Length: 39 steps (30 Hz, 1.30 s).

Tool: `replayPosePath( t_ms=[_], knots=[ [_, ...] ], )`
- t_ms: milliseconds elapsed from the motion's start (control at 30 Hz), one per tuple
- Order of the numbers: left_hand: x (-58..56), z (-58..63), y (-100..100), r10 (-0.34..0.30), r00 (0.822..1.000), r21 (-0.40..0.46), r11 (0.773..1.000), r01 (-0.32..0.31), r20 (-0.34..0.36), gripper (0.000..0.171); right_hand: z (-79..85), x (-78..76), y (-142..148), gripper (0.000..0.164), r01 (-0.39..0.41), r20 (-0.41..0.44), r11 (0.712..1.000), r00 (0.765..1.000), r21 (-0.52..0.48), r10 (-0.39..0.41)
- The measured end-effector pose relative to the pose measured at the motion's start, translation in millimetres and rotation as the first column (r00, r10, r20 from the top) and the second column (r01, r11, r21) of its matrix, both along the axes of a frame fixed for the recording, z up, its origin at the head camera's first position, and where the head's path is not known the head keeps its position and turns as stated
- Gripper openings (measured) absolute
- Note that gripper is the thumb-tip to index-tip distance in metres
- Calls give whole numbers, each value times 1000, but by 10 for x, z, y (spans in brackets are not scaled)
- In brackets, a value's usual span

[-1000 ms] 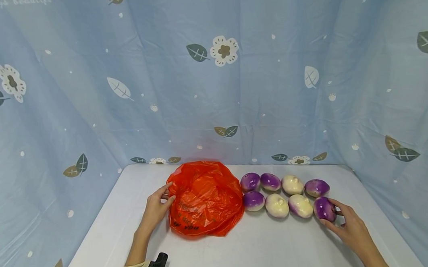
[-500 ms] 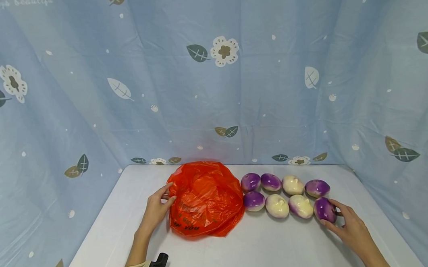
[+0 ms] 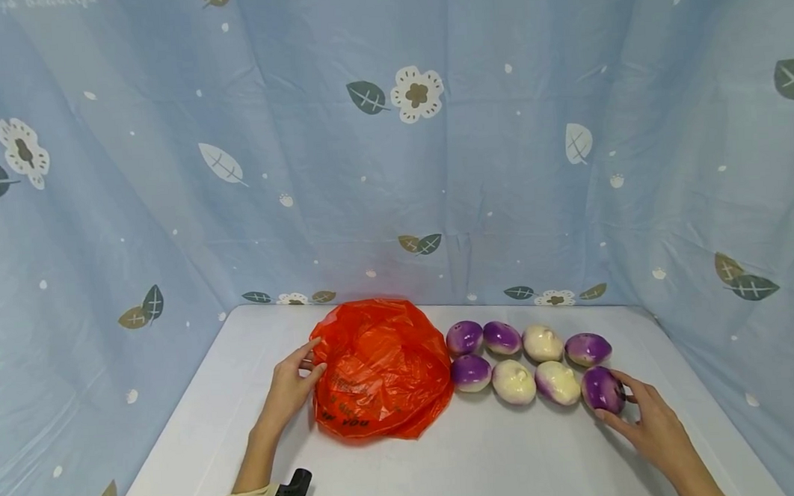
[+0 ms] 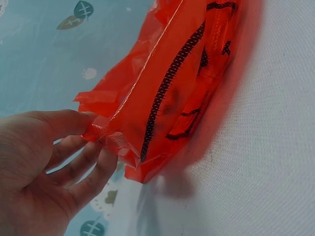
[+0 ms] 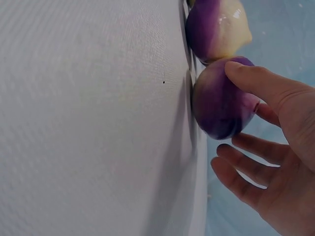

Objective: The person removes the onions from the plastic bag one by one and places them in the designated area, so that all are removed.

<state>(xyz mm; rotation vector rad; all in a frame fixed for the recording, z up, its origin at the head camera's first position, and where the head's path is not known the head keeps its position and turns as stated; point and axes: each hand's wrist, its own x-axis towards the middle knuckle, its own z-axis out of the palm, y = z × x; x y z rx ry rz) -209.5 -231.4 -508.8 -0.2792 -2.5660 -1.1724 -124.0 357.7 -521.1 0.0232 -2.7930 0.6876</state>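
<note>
My left hand [image 3: 290,387] pinches the left edge of a crumpled red plastic bag [image 3: 383,368] that has black print on it. The left wrist view shows the bag's edge between thumb and fingers [image 4: 91,164]. At the right end of the front row, my right hand [image 3: 651,420] holds a glossy purple turnip [image 3: 603,390] between thumb and fingers. In the right wrist view this turnip [image 5: 221,101] sits on the table, touching or very close to a purple-and-white turnip [image 5: 219,29]. The lower fingers spread apart from it.
Several more turnips lie in two rows between the bag and my right hand, among them a white one [image 3: 514,382] in front and a purple one [image 3: 465,338] at the back left. A blue patterned curtain [image 3: 502,197] closes off the white table [image 3: 449,470] behind and at the sides.
</note>
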Motion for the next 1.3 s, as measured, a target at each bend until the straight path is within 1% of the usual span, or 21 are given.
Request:
replayPosePath(
  t_ms=[233, 433, 533, 633, 733, 867, 967, 1067, 1200, 1300],
  knots=[
    [-9, 26, 21, 6, 1000, -1, 1000, -6, 17, 53, 40, -5, 34, 76, -4, 45, 1000, 999, -13, 5],
    [-15, 28, 50, -9, 1000, -14, 1000, 8, -15, 52, 39, -16, 66, 75, -12, 33, 1000, 999, -13, 13],
    [-14, 27, 56, -10, 999, -37, 999, 9, -35, 50, 23, -10, 69, 73, -17, 19, 1000, 1000, -17, 17],
    [-8, 35, 56, -10, 999, -60, 998, 7, -40, 48, 15, 2, 59, 72, -13, 5, 1000, 1000, -19, 13],
    [7, 50, 56, -3, 999, -75, 997, 0, -36, 47, 21, 11, 49, 71, -8, 6, 1000, 1000, -17, 8],
    [28, 68, 63, 29, 999, -84, 996, -31, -28, 45, 44, 8, 41, 72, -6, 15, 1000, 1000, -10, 6],
    [30, 79, 72, 60, 998, -88, 994, -62, -31, 44, 56, -7, 24, 71, -13, -10, 1000, 1000, -6, 13],
    [29, 96, 82, 86, 996, -91, 992, -89, -37, 45, 57, -22, -12, 69, -32, -76, 999, 997, -2, 32],
    [52, 154, 93, 100, 992, -110, 988, -108, -76, 52, 71, -43, -68, 72, -49, -148, 999, 988, 20, 51],
    [100, 226, 94, 105, 989, -152, 981, -120, -103, 56, 119, -59, -117, 75, -36, -150, 998, 988, 52, 44]
  ],
)
